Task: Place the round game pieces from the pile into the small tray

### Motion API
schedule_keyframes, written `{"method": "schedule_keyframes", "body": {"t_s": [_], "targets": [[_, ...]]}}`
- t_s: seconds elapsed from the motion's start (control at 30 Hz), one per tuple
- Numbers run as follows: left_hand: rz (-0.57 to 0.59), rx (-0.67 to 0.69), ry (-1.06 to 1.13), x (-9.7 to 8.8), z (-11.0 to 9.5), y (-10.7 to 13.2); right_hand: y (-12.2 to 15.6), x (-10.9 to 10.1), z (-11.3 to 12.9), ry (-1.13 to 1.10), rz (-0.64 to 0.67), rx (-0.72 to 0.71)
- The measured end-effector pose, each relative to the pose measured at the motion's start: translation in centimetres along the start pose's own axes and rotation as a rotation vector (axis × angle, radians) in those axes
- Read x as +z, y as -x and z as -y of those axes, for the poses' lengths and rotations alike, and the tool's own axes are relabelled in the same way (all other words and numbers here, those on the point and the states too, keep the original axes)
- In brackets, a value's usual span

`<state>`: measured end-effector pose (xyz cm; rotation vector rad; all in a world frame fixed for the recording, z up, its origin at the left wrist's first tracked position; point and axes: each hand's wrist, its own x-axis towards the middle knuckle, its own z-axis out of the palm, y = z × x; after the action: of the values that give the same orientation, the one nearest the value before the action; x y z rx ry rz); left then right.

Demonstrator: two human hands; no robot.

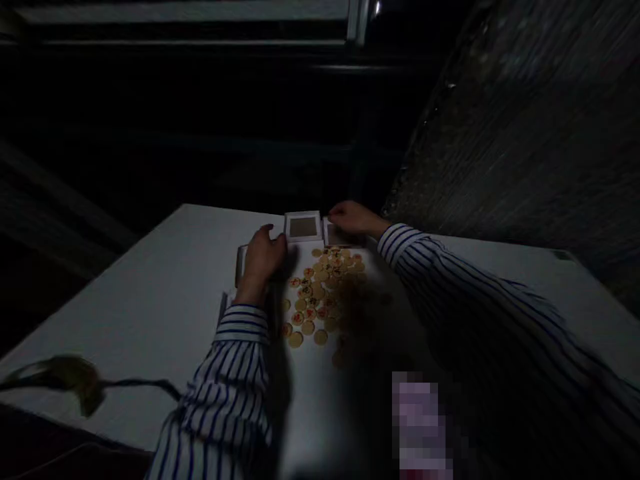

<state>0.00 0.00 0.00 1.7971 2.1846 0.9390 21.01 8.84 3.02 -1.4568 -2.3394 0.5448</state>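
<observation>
Many round wooden Chinese chess pieces [319, 289] lie in a loose heap on the white table, some showing red or dark characters, some blank. Beyond them sits a white-rimmed rectangular frame [303, 227] with a grey-brown centre. My right hand [354, 219] bends over a similar frame [333, 233] to its right, fingertips at the far rim. My left hand [263, 257] is left of the pieces, thumb and forefinger apart, beside the middle frame's near left corner. Partly behind that hand stands another frame [241, 263]. Shadow dims the heap's right side.
The white table [165, 287] spreads to both sides, its far edge just behind the frames. A dark cable with a yellowish, blurred object [85, 383] crosses the front left. A rough dark wall [520, 147] rises at the right. The room is dim.
</observation>
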Motion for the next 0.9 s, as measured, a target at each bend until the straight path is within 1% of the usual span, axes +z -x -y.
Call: {"method": "schedule_keyframes", "body": {"t_s": [0.07, 0.17, 0.37, 0.6, 0.9], "targets": [[0.053, -0.008, 0.022, 0.0, 0.1, -0.4, -0.2, 0.2, 0.1, 0.006, 0.024, -0.013], [0.097, -0.015, 0.031, 0.1, 0.3, -0.7, -0.8, 0.6, 0.1, 0.024, 0.039, -0.011], [0.101, -0.023, -0.029, 0.4, 0.6, -1.6, -2.5, 1.3, -0.5, 0.057, 0.032, 0.025], [0.178, -0.023, -0.1, 1.3, 1.0, -3.9, -4.6, 2.4, -1.1, 0.134, 0.053, 0.008], [0.222, 0.004, -0.182, 2.7, 1.9, -4.9, -5.5, 3.6, -2.0, 0.18, 0.089, 0.043]]}}
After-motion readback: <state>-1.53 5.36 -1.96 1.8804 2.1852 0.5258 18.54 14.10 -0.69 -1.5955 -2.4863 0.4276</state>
